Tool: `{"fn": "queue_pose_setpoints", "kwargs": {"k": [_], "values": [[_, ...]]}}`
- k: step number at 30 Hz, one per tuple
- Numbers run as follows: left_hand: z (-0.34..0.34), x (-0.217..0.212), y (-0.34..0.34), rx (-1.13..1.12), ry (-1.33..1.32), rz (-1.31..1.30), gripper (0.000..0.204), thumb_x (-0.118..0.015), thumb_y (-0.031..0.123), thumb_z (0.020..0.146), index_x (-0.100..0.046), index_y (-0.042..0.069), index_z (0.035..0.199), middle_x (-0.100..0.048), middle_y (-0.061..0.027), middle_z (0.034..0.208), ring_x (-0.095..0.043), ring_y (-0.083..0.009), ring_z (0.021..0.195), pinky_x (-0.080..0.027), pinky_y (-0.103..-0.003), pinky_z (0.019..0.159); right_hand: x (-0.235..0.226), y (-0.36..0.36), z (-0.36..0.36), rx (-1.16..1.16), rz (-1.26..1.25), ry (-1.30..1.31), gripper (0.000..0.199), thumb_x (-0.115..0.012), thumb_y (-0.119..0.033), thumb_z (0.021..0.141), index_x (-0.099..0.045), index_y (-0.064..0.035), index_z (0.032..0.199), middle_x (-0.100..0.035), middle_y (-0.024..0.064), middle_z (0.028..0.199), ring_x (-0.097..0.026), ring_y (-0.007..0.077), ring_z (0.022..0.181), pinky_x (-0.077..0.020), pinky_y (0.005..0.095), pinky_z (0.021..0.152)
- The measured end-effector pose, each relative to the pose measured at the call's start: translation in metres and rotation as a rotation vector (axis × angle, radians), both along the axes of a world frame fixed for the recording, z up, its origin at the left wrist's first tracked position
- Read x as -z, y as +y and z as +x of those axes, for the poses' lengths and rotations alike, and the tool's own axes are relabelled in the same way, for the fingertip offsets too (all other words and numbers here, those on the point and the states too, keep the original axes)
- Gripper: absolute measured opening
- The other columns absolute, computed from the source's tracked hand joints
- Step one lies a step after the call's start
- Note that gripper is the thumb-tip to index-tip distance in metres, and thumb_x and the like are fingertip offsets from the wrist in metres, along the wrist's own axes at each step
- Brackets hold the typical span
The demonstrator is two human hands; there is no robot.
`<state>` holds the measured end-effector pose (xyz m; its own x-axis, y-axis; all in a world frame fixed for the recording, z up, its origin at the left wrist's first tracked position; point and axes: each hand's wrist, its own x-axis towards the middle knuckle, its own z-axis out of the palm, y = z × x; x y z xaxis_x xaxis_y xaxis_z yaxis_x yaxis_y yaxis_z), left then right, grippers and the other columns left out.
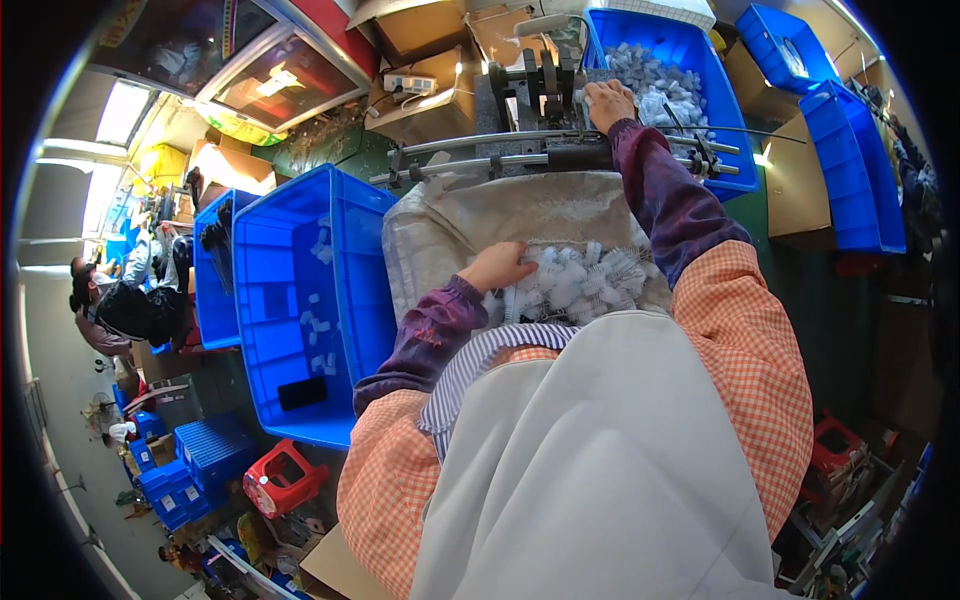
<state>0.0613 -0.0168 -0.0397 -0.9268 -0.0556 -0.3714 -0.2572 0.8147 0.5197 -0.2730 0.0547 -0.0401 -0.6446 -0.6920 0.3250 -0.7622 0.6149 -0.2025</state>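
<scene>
My left hand (pixel 497 267) lies at the left edge of a pile of small whitish, bristly pieces (pixel 575 285), its visible fingers stretched over them and its underside hidden. The pile rests on a grey-beige cloth (pixel 425 240) spread in front of me. Farther off, my right hand (pixel 609 105) is at the right side of a dark metal machine (pixel 545 90), fingers curled down and together. What those fingers hold, if anything, is too small to make out. Below that hand, two horizontal metal rods (pixel 470 143) cross the front of the machine.
A blue bin (pixel 735 90) heaped with whitish pieces stands beyond my right hand. To the left, a larger blue bin (pixel 268 350) holds a few white pieces and a dark phone-like slab (pixel 302 394). A red stool (pixel 285 478) is lower left; another person (pixel 140 300) sits far left.
</scene>
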Motion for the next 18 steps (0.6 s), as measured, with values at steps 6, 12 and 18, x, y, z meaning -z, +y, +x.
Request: {"fn": "queue_pose_setpoints", "kwargs": {"k": [6, 12, 18], "values": [[-0.011, -0.014, 0.005, -0.084, 0.125, -0.06, 0.027, -0.054, 0.024, 0.081, -0.056, 0.001, 0.094, -0.061, -0.0202, 0.086, -0.057, -0.037, 0.083, -0.045, -0.045, 0.073, -0.006, 0.001, -0.001, 0.099, 0.06, -0.085, 0.021, -0.051, -0.027, 0.081, -0.062, -0.0207, 0.098, -0.061, -0.0005, 0.099, -0.048, 0.0219, 0.105, -0.0286, 0.0434, 0.089], [-0.014, 0.007, 0.002, -0.099, 0.471, -0.081, 0.027, -0.055, 0.018, 0.081, -0.05, 0.003, 0.103, -0.054, -0.0191, 0.101, -0.052, -0.0376, 0.091, -0.043, -0.044, 0.076, -0.022, 0.011, 0.014, 0.261, 0.165, -0.012, 0.028, -0.052, -0.035, 0.081, -0.064, -0.0171, 0.098, -0.056, 0.0033, 0.107, -0.04, 0.0235, 0.111, -0.0231, 0.0458, 0.093], [-0.024, -0.028, 0.022, -0.234, 0.524, 0.151, 0.027, -0.053, 0.018, 0.084, -0.049, 0.006, 0.107, -0.053, -0.0187, 0.096, -0.05, -0.0388, 0.088, -0.041, -0.043, 0.077, -0.014, 0.009, 0.02, 0.263, 0.109, -0.06, 0.03, -0.052, -0.036, 0.079, -0.066, -0.0143, 0.095, -0.052, 0.0077, 0.109, -0.036, 0.0266, 0.112, -0.0215, 0.0452, 0.095]]}}
